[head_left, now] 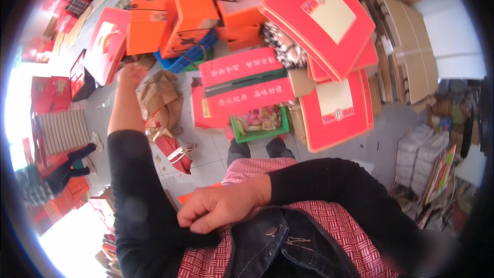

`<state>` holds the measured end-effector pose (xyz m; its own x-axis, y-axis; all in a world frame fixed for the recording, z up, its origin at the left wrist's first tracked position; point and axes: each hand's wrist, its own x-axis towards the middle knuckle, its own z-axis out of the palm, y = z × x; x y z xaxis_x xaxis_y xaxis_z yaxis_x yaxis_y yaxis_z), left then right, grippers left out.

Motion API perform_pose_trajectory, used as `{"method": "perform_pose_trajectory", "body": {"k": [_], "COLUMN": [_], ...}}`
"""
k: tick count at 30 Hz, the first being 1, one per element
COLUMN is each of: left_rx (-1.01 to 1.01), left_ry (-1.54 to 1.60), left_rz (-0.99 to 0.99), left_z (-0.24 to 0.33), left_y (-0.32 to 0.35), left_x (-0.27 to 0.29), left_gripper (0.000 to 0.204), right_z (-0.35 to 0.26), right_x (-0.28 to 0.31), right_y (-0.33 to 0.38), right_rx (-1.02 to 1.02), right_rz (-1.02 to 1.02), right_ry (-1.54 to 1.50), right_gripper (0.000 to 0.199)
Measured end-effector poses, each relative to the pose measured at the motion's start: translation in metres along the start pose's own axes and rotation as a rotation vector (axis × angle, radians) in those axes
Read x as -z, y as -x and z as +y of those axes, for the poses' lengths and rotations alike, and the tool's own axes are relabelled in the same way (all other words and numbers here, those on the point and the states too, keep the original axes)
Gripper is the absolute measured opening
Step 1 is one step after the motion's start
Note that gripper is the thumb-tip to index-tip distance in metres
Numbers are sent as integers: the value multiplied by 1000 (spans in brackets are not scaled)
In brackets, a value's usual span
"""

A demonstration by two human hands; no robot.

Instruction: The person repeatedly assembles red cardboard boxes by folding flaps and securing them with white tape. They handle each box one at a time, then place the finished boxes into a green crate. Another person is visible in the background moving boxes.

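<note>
My left hand (pixel 133 74) is stretched out to the far left, at the lower edge of a red and white flat box (pixel 107 46). Blur smears its fingers, so whether they grip that box does not show. My right hand (pixel 226 207) is bent across my front in a loose fist, beside my left sleeve, with nothing visible in it. Ahead of me lies a red carton with a dark green strip (pixel 242 100). Just below it, a green crate (pixel 262 133) holds small wrapped pieces. Crumpled brown paper (pixel 162 100) lies under my left forearm.
Orange gift bags with dark handles (pixel 185 18) stand at the back, around a blue crate (pixel 193 54). Large red boxes with cream panels (pixel 334 103) are piled at the right. Flattened brown cartons (pixel 406 46) lean behind them. A red bag with white cord (pixel 177 154) lies on the floor.
</note>
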<state>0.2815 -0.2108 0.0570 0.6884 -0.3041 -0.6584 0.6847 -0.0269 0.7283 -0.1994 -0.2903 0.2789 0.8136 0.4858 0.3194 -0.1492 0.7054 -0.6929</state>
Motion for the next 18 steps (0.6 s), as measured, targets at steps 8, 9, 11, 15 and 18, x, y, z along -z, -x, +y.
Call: {"method": "perform_pose_trajectory", "body": {"k": [8,9,11,15,18], "left_rx": [-145,-110,188,377,-36], "left_ry": [-873,-996,-1065,-677,-1128], "left_rz": [-483,-531,-617,-758,-1019], "left_z": [-293,-342,-396,-502,-496], "left_y": [87,102,172,263,285], "left_x": [-150,-149,-195,-185,-181], "left_gripper": [19,23,24,14,18], "right_z": [100,99,99,74,71], "right_x": [184,215,282,370,399], "right_y": [241,267,317,349,355], "right_rx": [-21,78,423,25,-361], "right_rz": [1594,1773,1969,2347,2338], "right_ry": [50,-19,-221,502,838], "right_gripper": [11,9,11,26,25]}}
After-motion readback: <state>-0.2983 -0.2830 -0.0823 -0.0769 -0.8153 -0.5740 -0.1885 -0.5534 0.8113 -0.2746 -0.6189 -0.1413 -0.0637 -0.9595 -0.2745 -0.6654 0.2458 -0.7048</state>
